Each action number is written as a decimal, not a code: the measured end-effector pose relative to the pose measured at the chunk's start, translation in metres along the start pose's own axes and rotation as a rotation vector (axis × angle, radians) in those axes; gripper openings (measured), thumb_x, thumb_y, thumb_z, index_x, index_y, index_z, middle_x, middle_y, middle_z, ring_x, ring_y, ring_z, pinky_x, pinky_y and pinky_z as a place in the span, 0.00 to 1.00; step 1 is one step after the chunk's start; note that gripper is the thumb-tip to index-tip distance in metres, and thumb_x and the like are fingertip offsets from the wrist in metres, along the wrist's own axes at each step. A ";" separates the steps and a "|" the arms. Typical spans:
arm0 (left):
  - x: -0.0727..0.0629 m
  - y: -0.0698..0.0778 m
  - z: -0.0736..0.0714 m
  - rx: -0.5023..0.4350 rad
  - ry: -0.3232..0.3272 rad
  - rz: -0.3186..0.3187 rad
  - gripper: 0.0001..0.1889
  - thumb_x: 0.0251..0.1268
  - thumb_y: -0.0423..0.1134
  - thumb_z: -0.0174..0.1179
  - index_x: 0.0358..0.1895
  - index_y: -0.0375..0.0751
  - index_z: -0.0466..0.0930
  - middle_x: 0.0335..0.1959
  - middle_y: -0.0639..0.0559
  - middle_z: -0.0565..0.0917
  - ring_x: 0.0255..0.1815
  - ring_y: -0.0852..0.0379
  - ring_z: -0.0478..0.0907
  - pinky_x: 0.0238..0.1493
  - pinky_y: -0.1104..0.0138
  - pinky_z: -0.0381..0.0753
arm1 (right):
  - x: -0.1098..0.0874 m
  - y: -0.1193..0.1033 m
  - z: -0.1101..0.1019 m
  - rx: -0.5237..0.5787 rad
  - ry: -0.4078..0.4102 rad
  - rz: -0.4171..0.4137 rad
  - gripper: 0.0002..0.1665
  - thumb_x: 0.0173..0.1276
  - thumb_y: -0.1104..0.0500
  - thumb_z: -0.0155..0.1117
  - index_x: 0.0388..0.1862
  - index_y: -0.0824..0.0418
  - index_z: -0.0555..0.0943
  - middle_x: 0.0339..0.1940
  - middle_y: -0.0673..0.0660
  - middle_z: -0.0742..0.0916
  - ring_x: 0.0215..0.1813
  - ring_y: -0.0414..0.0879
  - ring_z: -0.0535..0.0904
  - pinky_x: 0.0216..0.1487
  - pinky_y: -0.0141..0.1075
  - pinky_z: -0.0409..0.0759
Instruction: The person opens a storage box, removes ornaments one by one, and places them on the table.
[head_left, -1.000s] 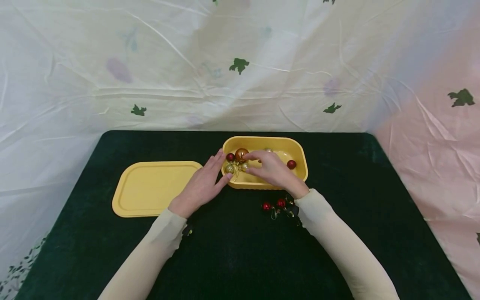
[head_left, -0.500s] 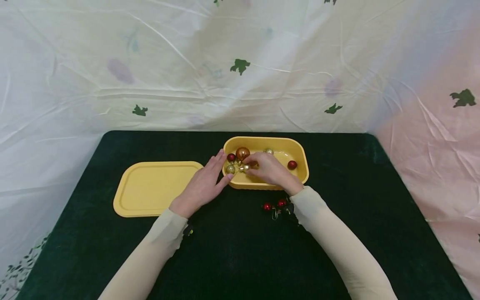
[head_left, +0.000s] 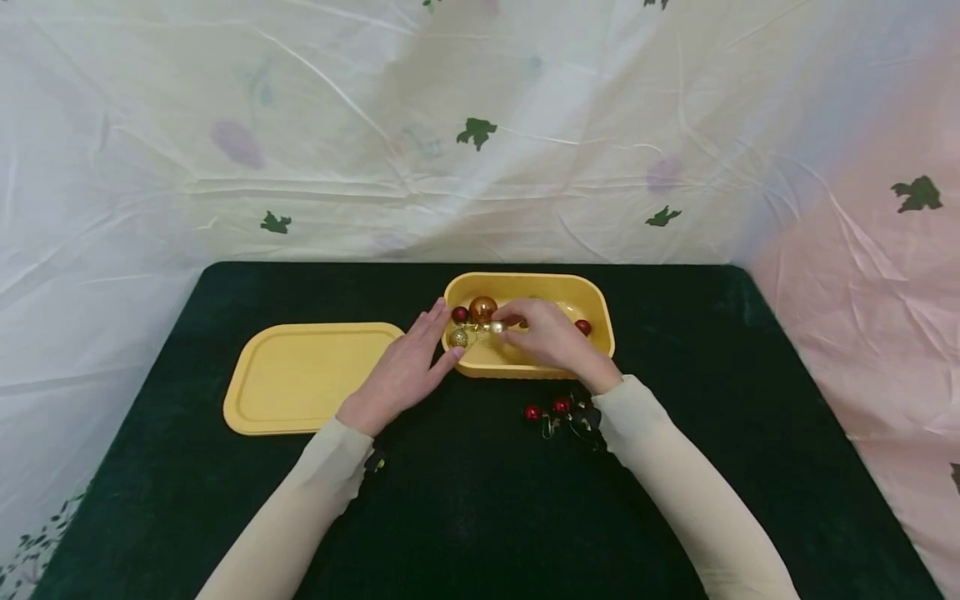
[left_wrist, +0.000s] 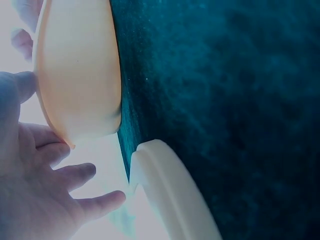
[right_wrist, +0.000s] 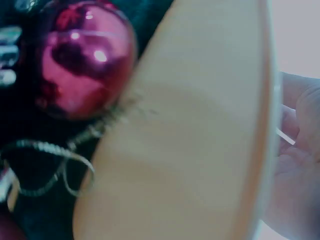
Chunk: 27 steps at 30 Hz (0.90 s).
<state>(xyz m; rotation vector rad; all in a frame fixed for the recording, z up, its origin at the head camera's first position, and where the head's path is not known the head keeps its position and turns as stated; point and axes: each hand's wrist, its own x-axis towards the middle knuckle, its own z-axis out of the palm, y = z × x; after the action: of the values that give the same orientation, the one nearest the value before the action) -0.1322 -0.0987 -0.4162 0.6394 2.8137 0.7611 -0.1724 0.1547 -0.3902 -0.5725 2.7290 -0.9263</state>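
**The right hand (head_left: 546, 337) pinches the pale gold ball (head_left: 497, 327) inside the yellow box (head_left: 525, 371)**

Farthest left in my head view, the yellow lid (head_left: 307, 379) lies flat on the green cloth (head_left: 465, 500), between eight and nine o'clock from the box. Next comes the left hand (head_left: 401, 367), fingers extended and thumb set wide, resting against the box's nine o'clock end; it hides the lid's four o'clock corner from me.

Inside that end I see the glittery gold ball (head_left: 458, 337), the dark red ball (head_left: 460, 315) and the copper ball (head_left: 482, 308) clustered. The pale gold ball is at the copper ball's five o'clock, narrowly held between thumb and fingertips; I cannot tell whether it touches its neighbours. The right hand blocks my view of the box's middle.

Outside, at six o'clock, red ornaments (head_left: 561, 405) with loops lie on the cloth, one just beside the wall in my right wrist view. Another red ball (head_left: 583, 327) sits inside at three o'clock. Farthest right, the right sleeve (head_left: 667, 458) obstructs part of the ornament cluster; I cannot tell how many lie there.
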 end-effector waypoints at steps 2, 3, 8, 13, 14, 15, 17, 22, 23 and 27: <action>0.000 0.000 -0.001 -0.004 0.004 0.002 0.41 0.82 0.62 0.44 0.85 0.42 0.45 0.87 0.52 0.41 0.85 0.43 0.47 0.79 0.45 0.56 | -0.007 -0.002 -0.006 0.015 0.021 -0.023 0.17 0.74 0.58 0.69 0.60 0.59 0.86 0.56 0.55 0.88 0.58 0.51 0.83 0.63 0.50 0.80; 0.000 -0.001 -0.001 -0.006 0.007 0.002 0.41 0.82 0.61 0.44 0.85 0.42 0.45 0.87 0.52 0.41 0.84 0.43 0.48 0.79 0.45 0.56 | -0.010 -0.003 -0.008 0.017 0.030 -0.037 0.18 0.74 0.58 0.69 0.60 0.59 0.85 0.57 0.55 0.88 0.58 0.51 0.83 0.63 0.50 0.80; 0.001 -0.002 0.000 -0.010 0.008 -0.003 0.40 0.82 0.61 0.45 0.85 0.43 0.45 0.87 0.52 0.42 0.84 0.42 0.48 0.79 0.45 0.56 | -0.024 -0.005 -0.017 0.026 0.072 -0.092 0.19 0.74 0.57 0.70 0.60 0.61 0.85 0.55 0.55 0.88 0.58 0.51 0.84 0.63 0.50 0.81; 0.001 -0.003 0.001 -0.003 0.001 -0.023 0.41 0.82 0.62 0.45 0.86 0.45 0.43 0.87 0.53 0.41 0.85 0.44 0.47 0.79 0.44 0.57 | -0.041 -0.003 -0.027 0.052 0.103 -0.094 0.19 0.75 0.55 0.69 0.61 0.59 0.85 0.55 0.53 0.87 0.58 0.50 0.83 0.64 0.51 0.80; 0.002 -0.003 0.001 -0.002 0.001 -0.028 0.41 0.82 0.62 0.45 0.86 0.46 0.43 0.87 0.53 0.41 0.85 0.44 0.46 0.79 0.44 0.56 | -0.045 -0.003 -0.030 0.057 0.115 -0.094 0.19 0.75 0.55 0.69 0.61 0.59 0.85 0.56 0.53 0.87 0.58 0.50 0.83 0.63 0.52 0.81; 0.001 -0.004 0.001 -0.004 0.001 -0.031 0.41 0.82 0.62 0.45 0.86 0.46 0.43 0.87 0.53 0.41 0.85 0.45 0.46 0.79 0.44 0.56 | -0.049 -0.002 -0.032 0.061 0.126 -0.094 0.20 0.75 0.55 0.69 0.62 0.58 0.84 0.56 0.53 0.87 0.58 0.50 0.83 0.61 0.53 0.81; 0.001 -0.004 0.001 -0.010 0.000 -0.031 0.41 0.82 0.61 0.46 0.86 0.45 0.43 0.87 0.53 0.41 0.85 0.44 0.46 0.79 0.44 0.56 | -0.057 -0.001 -0.037 0.061 0.154 -0.093 0.20 0.74 0.54 0.70 0.62 0.57 0.85 0.56 0.53 0.87 0.56 0.49 0.83 0.58 0.53 0.82; 0.002 -0.004 0.000 -0.017 -0.004 -0.027 0.41 0.82 0.59 0.47 0.86 0.45 0.42 0.87 0.53 0.40 0.85 0.44 0.46 0.79 0.44 0.56 | -0.076 0.008 -0.046 0.053 0.208 -0.079 0.20 0.75 0.53 0.69 0.62 0.58 0.85 0.55 0.52 0.87 0.52 0.47 0.82 0.55 0.51 0.83; 0.002 -0.004 0.000 -0.019 -0.005 -0.026 0.41 0.82 0.59 0.47 0.86 0.45 0.42 0.87 0.54 0.40 0.85 0.44 0.46 0.79 0.44 0.55 | -0.080 0.010 -0.048 0.055 0.216 -0.072 0.20 0.75 0.53 0.69 0.62 0.58 0.84 0.54 0.52 0.87 0.52 0.47 0.83 0.56 0.51 0.83; 0.002 -0.004 0.000 -0.021 -0.007 -0.023 0.41 0.82 0.60 0.47 0.86 0.45 0.42 0.87 0.54 0.40 0.85 0.44 0.45 0.80 0.45 0.55 | -0.094 0.020 -0.053 0.059 0.234 -0.049 0.22 0.75 0.51 0.69 0.63 0.59 0.84 0.54 0.53 0.86 0.54 0.48 0.83 0.59 0.54 0.82</action>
<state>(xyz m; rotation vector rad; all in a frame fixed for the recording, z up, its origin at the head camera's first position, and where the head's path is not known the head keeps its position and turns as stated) -0.1356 -0.1006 -0.4181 0.6037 2.7980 0.7825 -0.1102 0.2375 -0.3549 -0.5541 2.8911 -1.1482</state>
